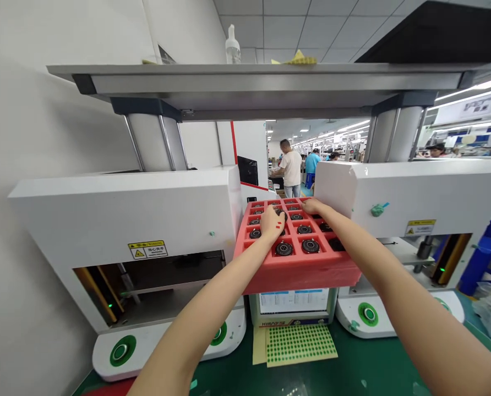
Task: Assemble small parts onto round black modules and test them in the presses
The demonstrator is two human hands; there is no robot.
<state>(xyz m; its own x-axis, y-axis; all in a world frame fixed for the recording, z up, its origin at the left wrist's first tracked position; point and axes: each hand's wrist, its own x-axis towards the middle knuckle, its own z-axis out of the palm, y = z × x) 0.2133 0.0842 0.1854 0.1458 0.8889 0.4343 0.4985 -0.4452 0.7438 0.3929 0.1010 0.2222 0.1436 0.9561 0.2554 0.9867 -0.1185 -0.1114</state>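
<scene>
A red foam tray [299, 270] rests on top of a small monitor between two white machines. Round black parts [310, 246] sit in many of its square compartments. My left hand [272, 223] reaches over the middle of the tray, its fingers curled round a round black part [283, 215]. At the tray's back right, my right hand [312, 206] reaches down at the edge; its fingertips are too small and partly hidden to show what they hold.
White press machines stand at left [125, 214] and right [394, 192]. Below the monitor [294, 301], a sheet of green dots [301, 345] lies on the green table [353, 374]. A shelf [270, 82] spans overhead. People stand and sit in the background.
</scene>
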